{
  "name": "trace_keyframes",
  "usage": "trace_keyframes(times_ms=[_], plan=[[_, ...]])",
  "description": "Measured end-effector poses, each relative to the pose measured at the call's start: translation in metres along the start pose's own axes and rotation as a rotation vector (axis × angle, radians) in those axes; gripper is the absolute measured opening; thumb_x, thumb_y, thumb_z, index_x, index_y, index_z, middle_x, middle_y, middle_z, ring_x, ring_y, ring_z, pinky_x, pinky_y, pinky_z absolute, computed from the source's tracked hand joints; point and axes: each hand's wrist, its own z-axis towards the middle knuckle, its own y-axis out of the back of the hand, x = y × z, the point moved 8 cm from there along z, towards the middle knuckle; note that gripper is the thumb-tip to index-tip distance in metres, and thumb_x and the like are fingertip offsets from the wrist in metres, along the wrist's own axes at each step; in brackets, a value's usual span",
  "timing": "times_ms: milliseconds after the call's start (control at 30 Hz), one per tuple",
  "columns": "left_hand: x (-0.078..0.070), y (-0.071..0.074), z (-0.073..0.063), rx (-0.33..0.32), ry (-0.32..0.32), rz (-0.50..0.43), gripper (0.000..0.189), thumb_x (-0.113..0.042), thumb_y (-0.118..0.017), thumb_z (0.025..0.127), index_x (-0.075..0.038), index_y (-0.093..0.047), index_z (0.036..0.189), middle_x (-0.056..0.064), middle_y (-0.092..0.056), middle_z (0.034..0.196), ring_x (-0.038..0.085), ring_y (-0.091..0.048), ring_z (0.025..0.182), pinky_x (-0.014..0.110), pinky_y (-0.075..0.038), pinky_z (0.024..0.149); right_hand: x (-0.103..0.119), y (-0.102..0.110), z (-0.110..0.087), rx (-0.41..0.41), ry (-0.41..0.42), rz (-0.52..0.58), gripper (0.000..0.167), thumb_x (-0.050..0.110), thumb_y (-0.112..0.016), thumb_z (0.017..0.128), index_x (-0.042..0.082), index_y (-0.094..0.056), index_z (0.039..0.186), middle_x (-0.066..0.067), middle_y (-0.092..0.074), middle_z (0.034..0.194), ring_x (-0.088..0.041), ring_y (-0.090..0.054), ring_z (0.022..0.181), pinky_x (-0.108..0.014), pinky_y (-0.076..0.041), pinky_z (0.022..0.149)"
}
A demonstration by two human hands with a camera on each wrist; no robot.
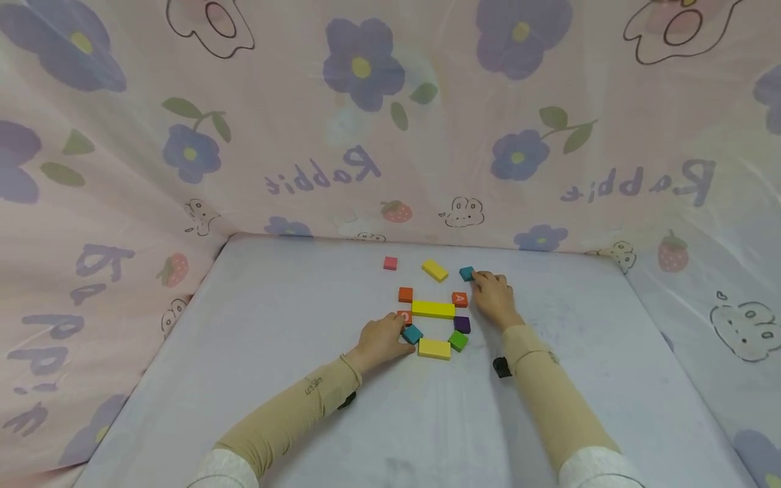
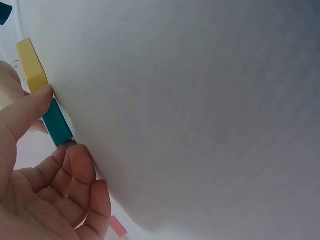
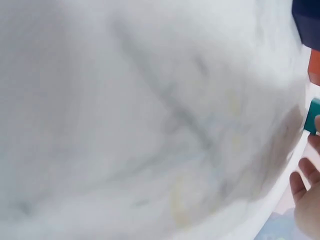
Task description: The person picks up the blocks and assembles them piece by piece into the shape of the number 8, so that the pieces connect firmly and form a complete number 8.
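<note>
On the white table (image 1: 256, 352), the left hand (image 1: 381, 341) pinches a teal block (image 1: 412, 333); the right hand's (image 1: 493, 298) fingertips touch another teal block (image 1: 466, 274) beside the yellow bar (image 1: 433, 309).

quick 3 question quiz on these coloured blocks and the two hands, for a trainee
1. True or false: the left hand touches a teal square block.
2. Which block do the right hand fingertips touch? A) pink square block B) teal square block at the far right C) green square block
3. Fill in: the long yellow rectangular block lies between two ______ square blocks.

Key:
1. True. The left wrist view shows thumb and fingers on it.
2. B, the far teal block; the pink one and the green one lie apart.
3. Orange.
</note>
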Motion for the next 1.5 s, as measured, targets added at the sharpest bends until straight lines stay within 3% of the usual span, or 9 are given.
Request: trace_keyframes(times_ms=[633,1133,1500], plan=[[0.001,-0.001,0.003,0.021,0.015,0.007,0.038,-0.04,-0.073,0.076,-0.011,-0.058,0.094,0.001,-0.058,0.084,0.01,-0.049,0.064,0.023,-0.037,0.053,0.01,-0.007,-0.006,0.017,0.145,0.026,0.04,0.018,-0.039,0.098,0.012,-0.047,0.137,-0.011,-0.048,0.139,-0.04,-0.037,0.124,-0.057,-0.029,0.1],[-0.003,0.002,0.0,0.013,-0.004,-0.031,0.036,-0.037,-0.074,0.075,-0.009,-0.058,0.089,0.002,-0.056,0.079,0.011,-0.049,0.061,0.024,-0.038,0.052,0.015,-0.008,-0.012,0.017,0.186,0.039,0.04,0.016,-0.04,0.096,0.011,-0.049,0.135,-0.011,-0.051,0.136,-0.039,-0.039,0.122,-0.056,-0.031,0.098],[0.0,-0.002,0.003,0.034,0.033,0.004,0.039,-0.041,-0.073,0.076,-0.01,-0.059,0.096,0.001,-0.057,0.082,0.01,-0.047,0.061,0.022,-0.036,0.052,0.015,-0.008,-0.014,0.027,0.215,0.041,0.04,0.017,-0.036,0.098,0.012,-0.049,0.135,-0.01,-0.05,0.138,-0.04,-0.037,0.124,-0.056,-0.03,0.098]])
